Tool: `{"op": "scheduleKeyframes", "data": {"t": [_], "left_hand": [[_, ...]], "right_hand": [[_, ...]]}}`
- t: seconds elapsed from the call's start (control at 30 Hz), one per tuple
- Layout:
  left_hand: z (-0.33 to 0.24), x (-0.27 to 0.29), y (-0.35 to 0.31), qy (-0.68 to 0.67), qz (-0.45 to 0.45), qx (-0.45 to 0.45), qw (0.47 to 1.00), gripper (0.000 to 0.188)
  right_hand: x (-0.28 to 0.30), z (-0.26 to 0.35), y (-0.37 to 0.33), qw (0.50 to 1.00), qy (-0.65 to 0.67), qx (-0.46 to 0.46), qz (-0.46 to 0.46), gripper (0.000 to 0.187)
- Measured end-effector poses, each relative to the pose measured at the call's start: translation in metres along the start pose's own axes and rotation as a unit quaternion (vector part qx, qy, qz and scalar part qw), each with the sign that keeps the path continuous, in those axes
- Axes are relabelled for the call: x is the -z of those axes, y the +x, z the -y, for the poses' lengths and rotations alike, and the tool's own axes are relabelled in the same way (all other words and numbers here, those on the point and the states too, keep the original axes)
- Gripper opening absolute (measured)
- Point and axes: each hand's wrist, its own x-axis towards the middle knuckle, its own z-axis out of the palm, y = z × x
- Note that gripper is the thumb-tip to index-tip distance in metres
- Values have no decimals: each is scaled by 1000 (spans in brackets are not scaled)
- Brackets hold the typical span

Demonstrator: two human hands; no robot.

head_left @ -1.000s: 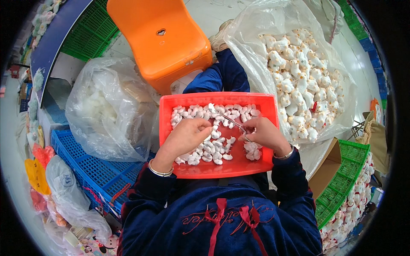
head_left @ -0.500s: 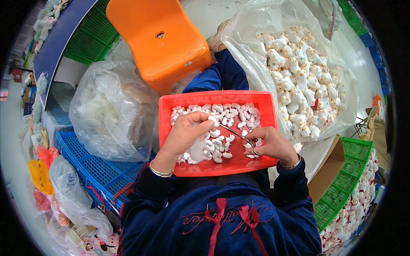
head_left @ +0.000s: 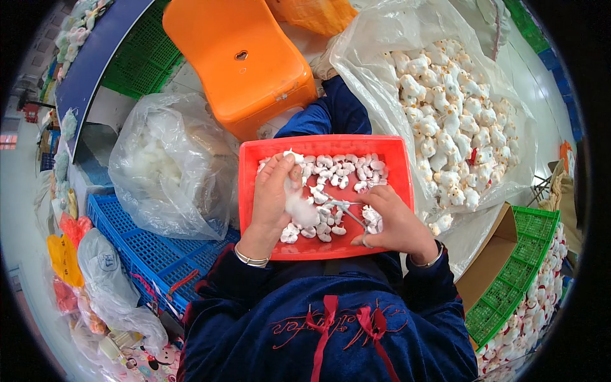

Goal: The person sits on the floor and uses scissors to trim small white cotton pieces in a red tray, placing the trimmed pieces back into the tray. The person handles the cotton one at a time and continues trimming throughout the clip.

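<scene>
A red plastic tray [head_left: 254, 153] rests on my lap, with many small white plush pieces [head_left: 324, 164] scattered over its bottom. At its left side my left hand [head_left: 270, 197] pinches a small white plush piece [head_left: 293, 155] between thumb and fingertips. A tuft of white stuffing [head_left: 301, 211] hangs at that palm. On the right side of the tray, my right hand [head_left: 398, 223] grips slim metal forceps [head_left: 347, 204], tips pointing left over the loose pieces. Those tips are apart from the piece in my left hand, and whether they hold anything is too small to tell.
An orange stool [head_left: 245, 63] stands beyond the tray. Far right is a clear bag [head_left: 363, 63] full of white stuffed toys [head_left: 452, 121]. A bag of stuffing [head_left: 156, 159] sits left, beside a blue crate [head_left: 153, 245]. A green crate [head_left: 509, 280] and cardboard [head_left: 487, 251] flank my right arm.
The forceps have drawn away from the white piece and lowered to the right. My left hand has turned upright, lifting the piece slightly up and left. Something orange now shows behind the stool.
</scene>
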Motion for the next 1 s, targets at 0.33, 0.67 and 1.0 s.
{"op": "scheduleKeyframes", "data": {"t": [0.33,0.67,1.0], "left_hand": [[12,-2,8,26,-2,2,1000,17],[6,8,5,101,58,18,993,8],[25,15,3,111,82,-42,989,21]], "right_hand": [[-17,6,17,995,-80,40,43,38],[23,3,-3,976,216,-25,-14,41],[9,6,8,999,-4,-26,-35,37]]}}
